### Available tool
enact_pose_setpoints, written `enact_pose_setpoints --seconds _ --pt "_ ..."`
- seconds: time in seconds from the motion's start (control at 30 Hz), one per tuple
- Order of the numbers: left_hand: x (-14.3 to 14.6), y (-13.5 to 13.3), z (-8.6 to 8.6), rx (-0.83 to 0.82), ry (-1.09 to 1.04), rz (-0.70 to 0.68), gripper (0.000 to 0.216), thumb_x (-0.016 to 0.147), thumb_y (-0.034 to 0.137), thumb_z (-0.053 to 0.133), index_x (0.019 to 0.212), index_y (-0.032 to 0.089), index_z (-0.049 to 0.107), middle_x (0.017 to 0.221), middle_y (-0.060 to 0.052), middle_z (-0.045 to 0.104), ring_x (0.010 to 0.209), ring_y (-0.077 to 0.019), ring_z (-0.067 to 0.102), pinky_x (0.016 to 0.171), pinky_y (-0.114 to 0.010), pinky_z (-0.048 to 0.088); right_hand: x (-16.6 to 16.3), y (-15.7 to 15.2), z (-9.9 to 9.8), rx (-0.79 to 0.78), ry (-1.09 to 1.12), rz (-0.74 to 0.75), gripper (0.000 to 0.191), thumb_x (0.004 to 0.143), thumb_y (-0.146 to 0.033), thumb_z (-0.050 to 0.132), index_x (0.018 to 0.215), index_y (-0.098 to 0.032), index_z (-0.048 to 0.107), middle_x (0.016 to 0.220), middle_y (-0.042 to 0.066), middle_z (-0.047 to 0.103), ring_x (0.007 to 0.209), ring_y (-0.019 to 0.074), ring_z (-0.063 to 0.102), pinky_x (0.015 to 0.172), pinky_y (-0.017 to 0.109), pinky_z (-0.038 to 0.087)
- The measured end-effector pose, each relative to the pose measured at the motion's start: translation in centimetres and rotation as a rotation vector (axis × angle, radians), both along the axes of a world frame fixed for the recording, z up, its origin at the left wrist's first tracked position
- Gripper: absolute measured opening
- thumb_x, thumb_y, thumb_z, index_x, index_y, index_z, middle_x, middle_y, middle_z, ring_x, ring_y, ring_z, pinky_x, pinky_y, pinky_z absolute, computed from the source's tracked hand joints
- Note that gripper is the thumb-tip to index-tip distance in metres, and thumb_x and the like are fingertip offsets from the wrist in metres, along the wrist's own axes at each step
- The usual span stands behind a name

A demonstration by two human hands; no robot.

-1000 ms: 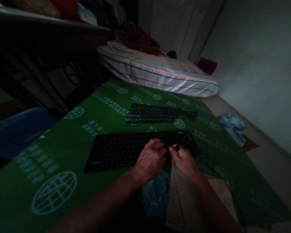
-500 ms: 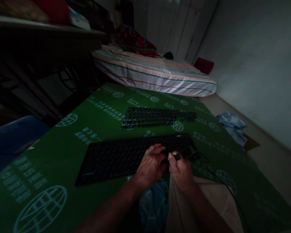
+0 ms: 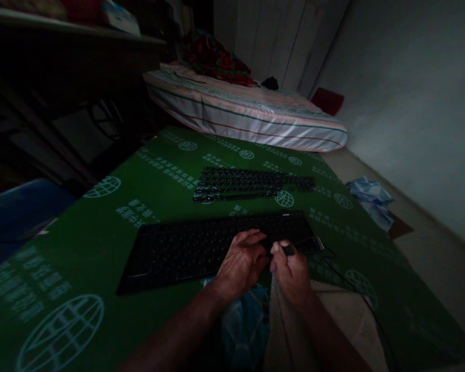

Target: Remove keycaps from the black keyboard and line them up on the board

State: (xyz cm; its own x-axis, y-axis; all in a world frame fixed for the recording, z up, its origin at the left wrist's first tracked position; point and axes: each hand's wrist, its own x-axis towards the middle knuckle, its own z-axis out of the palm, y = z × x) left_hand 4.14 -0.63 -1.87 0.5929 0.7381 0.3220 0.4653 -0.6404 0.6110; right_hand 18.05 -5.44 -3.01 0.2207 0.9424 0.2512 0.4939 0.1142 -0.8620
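A black keyboard (image 3: 178, 253) lies at a slant before me, small pale dots where its keycaps would sit. My left hand (image 3: 242, 258) rests over its near right part, fingers bent and close together; whatever lies under the fingertips is dark and hidden. Close beside it, my right hand (image 3: 290, 271) is closed in a pinch on a small black piece (image 3: 288, 250), whose kind I cannot make out. Beige cloth (image 3: 344, 315) lies beneath the right wrist and forearm. Beyond the keyboard, loose black keycaps (image 3: 240, 183) are laid out in rows.
The green board (image 3: 101, 232) printed with white globes carries everything. A thin cable (image 3: 349, 284) runs from the keyboard's right side towards me. Behind stands a bed (image 3: 248, 116); a blue stool-like thing (image 3: 23, 212) is at left, and crumpled blue-white cloth (image 3: 370, 199) lies at right.
My right hand has shifted slightly right with the black piece. My left hand stays almost in place, and the view has tilted a little.
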Motion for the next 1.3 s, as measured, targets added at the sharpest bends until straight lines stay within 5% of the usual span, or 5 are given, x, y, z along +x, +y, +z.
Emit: enact_pose_setpoints --seconds 0.2,0.4,0.63,1.1,1.3 --pt "-0.2 0.4 0.4 -0.192 -0.191 0.049 0.009 0.077 0.014 0.06 0.072 0.018 0.066 0.11 -0.008 0.066 0.111 -0.0232 0.053 0.096 -0.042 0.042 0.7 -0.2 0.3 0.07 0.394 -0.107 0.026 0.09 -0.042 0.04 0.09 -0.019 0.052 0.051 -0.005 0.057 0.035 0.0079 0.044 0.038 0.019 0.037" --pt "-0.4 0.6 0.3 -0.274 -0.311 0.037 0.014 0.08 0.015 0.055 0.07 0.018 0.065 0.11 -0.008 0.065 0.113 -0.0222 0.052 0.098 -0.041 0.041 1.4 -0.6 0.6 0.278 -0.051 0.044 0.013 0.086 -0.023 0.048 0.092 -0.02 0.059 0.083 0.005 0.067 0.072 0.0145 0.064 0.065 0.027 0.052" --pt "-0.9 0.5 0.7 -0.305 -0.295 -0.004 0.017 0.081 0.012 0.051 0.074 0.017 0.066 0.113 -0.007 0.064 0.117 -0.0218 0.049 0.099 -0.042 0.04 1.5 -0.6 1.5 0.403 -0.441 0.217 0.018 0.081 -0.01 0.052 0.092 -0.022 0.061 0.104 0.009 0.065 0.098 0.0184 0.061 0.084 0.033 0.052" --pt "-1.4 0.8 1.1 -0.324 -0.261 -0.055 0.02 0.084 0.014 0.049 0.075 0.017 0.067 0.112 -0.006 0.065 0.115 -0.0198 0.051 0.098 -0.037 0.041 2.1 0.5 2.0 0.397 -0.633 0.472 0.024 0.086 -0.007 0.043 0.098 -0.019 0.06 0.093 0.007 0.065 0.087 0.0167 0.062 0.078 0.029 0.052" --pt "-1.2 0.8 0.6 -0.303 -0.342 -0.01 0.015 0.084 0.02 0.052 0.082 0.019 0.067 0.111 -0.006 0.065 0.113 -0.0202 0.052 0.097 -0.038 0.042 3.5 2.0 3.1 0.363 -0.619 0.486 0.013 0.087 -0.016 0.05 0.093 -0.02 0.06 0.089 0.006 0.066 0.083 0.0159 0.062 0.076 0.028 0.051"
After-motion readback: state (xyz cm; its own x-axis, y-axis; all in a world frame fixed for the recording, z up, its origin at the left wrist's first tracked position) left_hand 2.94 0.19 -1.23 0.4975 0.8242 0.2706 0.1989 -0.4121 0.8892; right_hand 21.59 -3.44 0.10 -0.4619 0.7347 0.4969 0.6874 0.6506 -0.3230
